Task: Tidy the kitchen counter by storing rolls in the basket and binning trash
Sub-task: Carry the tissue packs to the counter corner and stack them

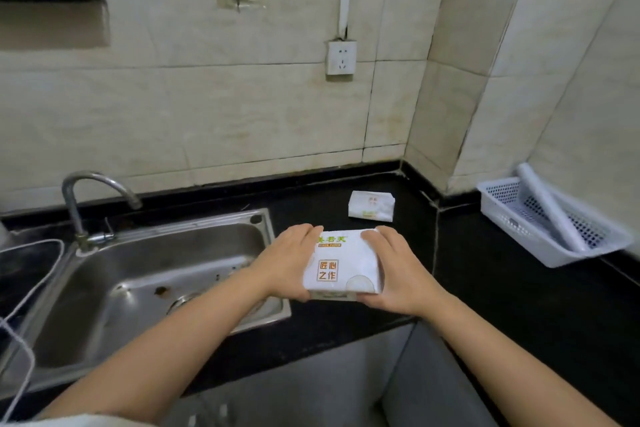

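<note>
Item: tissue pack, white wrapper with green and orange print, held between both hands over the black counter just beside the sink. Left hand grips its left edge, fingers curled over the far top and thumb under the near side; right hand grips the right edge the same way, so the soft pack is clamped from both sides, probably to keep it flat and square while carried. Whether it rests on the counter or is lifted clear cannot be told. Second tissue pack, smaller in view, lies flat on the counter beyond the hands, well apart from them. White plastic basket, perforated walls, sits on the counter to the right of the right hand, against the wall; a white roll already leans in it on a slant, one end above the rim. Stainless sink with faucet lies to the left of the left hand. No bin in view. Judgement: storage under way, the held pack likely bound for the basket.
</note>
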Action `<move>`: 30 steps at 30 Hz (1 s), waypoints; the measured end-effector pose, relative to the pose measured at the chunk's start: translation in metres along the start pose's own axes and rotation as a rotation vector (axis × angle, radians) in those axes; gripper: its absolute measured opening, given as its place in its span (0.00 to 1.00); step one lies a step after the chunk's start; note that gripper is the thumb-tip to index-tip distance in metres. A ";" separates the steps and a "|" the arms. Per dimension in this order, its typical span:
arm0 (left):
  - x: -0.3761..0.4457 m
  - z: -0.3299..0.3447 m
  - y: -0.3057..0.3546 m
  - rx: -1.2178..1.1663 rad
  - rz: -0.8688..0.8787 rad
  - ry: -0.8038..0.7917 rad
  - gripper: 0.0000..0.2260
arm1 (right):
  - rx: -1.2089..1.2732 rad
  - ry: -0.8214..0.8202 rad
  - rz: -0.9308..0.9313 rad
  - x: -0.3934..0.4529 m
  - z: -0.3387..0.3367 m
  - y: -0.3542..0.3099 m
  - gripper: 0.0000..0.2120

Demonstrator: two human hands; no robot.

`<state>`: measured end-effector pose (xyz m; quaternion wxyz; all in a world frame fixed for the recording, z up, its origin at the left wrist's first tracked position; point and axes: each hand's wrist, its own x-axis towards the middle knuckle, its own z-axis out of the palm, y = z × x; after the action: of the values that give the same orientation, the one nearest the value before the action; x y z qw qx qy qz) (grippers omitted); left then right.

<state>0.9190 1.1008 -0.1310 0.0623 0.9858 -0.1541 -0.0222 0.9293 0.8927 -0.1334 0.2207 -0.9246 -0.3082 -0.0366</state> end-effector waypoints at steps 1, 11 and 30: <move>0.022 0.000 -0.004 -0.011 0.022 -0.006 0.48 | 0.005 -0.034 0.041 0.013 0.000 0.013 0.44; 0.229 0.029 -0.022 -0.020 0.131 -0.045 0.39 | -0.242 -0.216 0.127 0.148 0.022 0.176 0.47; 0.438 0.106 -0.071 -0.062 -0.213 -0.587 0.44 | -0.047 0.084 0.694 0.312 0.049 0.418 0.38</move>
<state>1.3509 1.0208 -0.2558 0.0424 0.9455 -0.0605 -0.3171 1.4230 0.7884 -0.2751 0.2112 -0.9768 0.0347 -0.0043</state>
